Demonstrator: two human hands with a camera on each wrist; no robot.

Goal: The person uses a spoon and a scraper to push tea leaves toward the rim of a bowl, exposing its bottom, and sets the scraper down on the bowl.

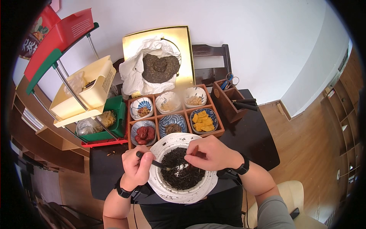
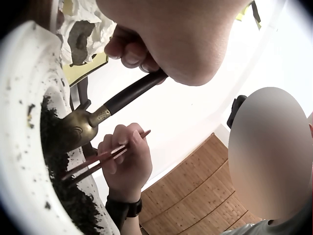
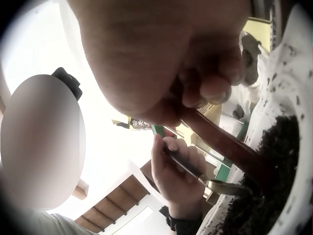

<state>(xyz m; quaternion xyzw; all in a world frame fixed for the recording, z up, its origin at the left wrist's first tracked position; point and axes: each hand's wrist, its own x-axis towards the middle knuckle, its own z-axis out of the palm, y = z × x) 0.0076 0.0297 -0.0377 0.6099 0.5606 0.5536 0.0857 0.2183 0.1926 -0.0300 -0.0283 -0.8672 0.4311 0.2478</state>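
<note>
Red packet [image 1: 39, 29], upper left: white Chinese characters. Left hand [image 1: 137, 168] grips brass spoon [image 2: 80, 128], right hand [image 1: 211, 152] brown tongs [image 3: 222, 139]; dark leaves [image 1: 190, 180] below.

Black leaves [image 1: 187, 181] in a white bowl [image 1: 154, 175]

White flecks [image 1: 178, 168] dot the dark leaves. The spoon [image 2: 80, 129] pairs a brass-gold head with a black handle; the tongs [image 3: 225, 142] are reddish brown. In the orange-brown tray [image 1: 218, 133], one small dish [image 1: 142, 103] wears blue petals on white, another [image 1: 171, 120] blue-and-white lines. Dark red fruits [image 1: 143, 135] and yellow-orange pieces [image 1: 203, 121] add warmth. The rack's bins run red [image 1: 78, 28], cream [image 1: 97, 93] and green [image 1: 121, 110]. Behind, a dark brown cake [image 1: 162, 72] sits in white paper [image 1: 131, 74] against a shiny gold box [image 1: 185, 57]. The surface [image 1: 263, 152] is near-black.
</note>
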